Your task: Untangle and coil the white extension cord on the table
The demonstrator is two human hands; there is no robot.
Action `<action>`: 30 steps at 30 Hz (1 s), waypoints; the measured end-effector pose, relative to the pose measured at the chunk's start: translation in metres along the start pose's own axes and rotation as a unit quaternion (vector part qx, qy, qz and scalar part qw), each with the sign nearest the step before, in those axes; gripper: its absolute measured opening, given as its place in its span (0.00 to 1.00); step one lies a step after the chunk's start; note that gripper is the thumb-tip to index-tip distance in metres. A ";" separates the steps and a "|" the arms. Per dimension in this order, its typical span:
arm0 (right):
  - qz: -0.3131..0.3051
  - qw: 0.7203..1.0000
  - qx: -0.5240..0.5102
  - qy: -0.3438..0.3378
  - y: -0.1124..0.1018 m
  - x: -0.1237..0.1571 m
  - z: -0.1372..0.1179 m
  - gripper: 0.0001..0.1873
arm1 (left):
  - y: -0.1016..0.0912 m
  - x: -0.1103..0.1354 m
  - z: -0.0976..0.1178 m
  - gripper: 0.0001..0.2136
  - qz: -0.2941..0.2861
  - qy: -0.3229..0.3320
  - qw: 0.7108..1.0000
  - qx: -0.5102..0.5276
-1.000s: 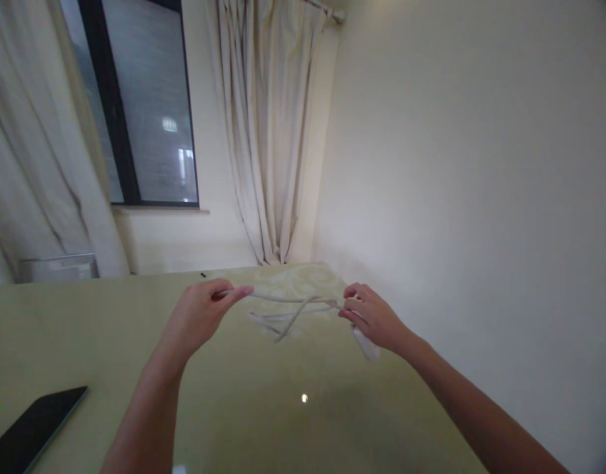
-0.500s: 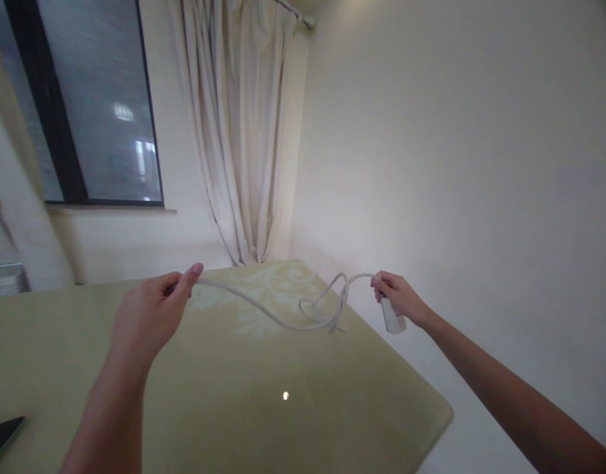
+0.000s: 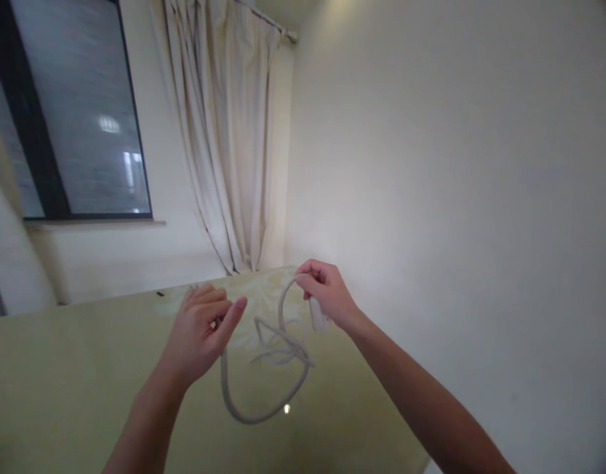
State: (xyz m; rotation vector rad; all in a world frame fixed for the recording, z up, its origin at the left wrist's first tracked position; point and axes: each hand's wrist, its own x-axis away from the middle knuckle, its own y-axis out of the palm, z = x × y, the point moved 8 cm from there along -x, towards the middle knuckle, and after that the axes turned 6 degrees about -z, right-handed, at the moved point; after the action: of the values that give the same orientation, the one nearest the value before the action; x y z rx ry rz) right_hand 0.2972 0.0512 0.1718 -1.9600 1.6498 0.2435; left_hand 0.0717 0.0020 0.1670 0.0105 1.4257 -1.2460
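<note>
A whitish cable (image 3: 256, 421) runs between my two hands and hangs in a wide loop over the table. Its middle part is tangled into several loose coils. My left hand (image 3: 199, 332) is closed around one end of the cable, thumb pointing up and to the right. My right hand (image 3: 327, 293) pinches the cable's other stretch, and a white block, like a power adapter (image 3: 318, 316), hangs under its fingers. The palm partly hides the block, so its exact kind is unclear.
Below the hands is a glossy pale green table (image 3: 85, 368) with a floral pattern near its far corner. A small dark object (image 3: 159, 293) lies by its far edge. Beyond stand a beige curtain (image 3: 234, 131), a window (image 3: 85, 112) and a white wall (image 3: 431, 164).
My hands have come closer together, the right moving left and the left moving right. The cable, stretched wider before, now sags in a deeper loop. The view has shifted slightly.
</note>
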 end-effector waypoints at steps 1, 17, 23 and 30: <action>0.000 0.999 0.033 -0.024 0.012 0.001 -0.005 0.06 | -0.001 0.001 0.002 0.25 0.014 0.008 0.999 -0.048; -0.050 0.913 0.361 -0.186 0.094 -0.011 -0.008 0.13 | -0.033 0.024 -0.063 0.19 0.135 -0.197 0.971 0.030; 0.001 0.899 0.436 -0.043 0.079 -0.024 0.016 0.15 | 0.008 0.025 -0.085 0.23 0.055 -0.290 0.926 0.236; 0.010 0.960 0.252 -0.123 0.065 -0.024 0.008 0.07 | -0.005 0.031 -0.089 0.16 0.101 -0.335 0.935 0.064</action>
State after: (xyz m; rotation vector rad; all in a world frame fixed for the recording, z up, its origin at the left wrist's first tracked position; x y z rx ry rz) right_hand 0.2313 0.0702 0.1571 -1.4669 1.4014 0.0594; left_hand -0.0045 0.0388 0.1253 -0.1620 0.7289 -1.0302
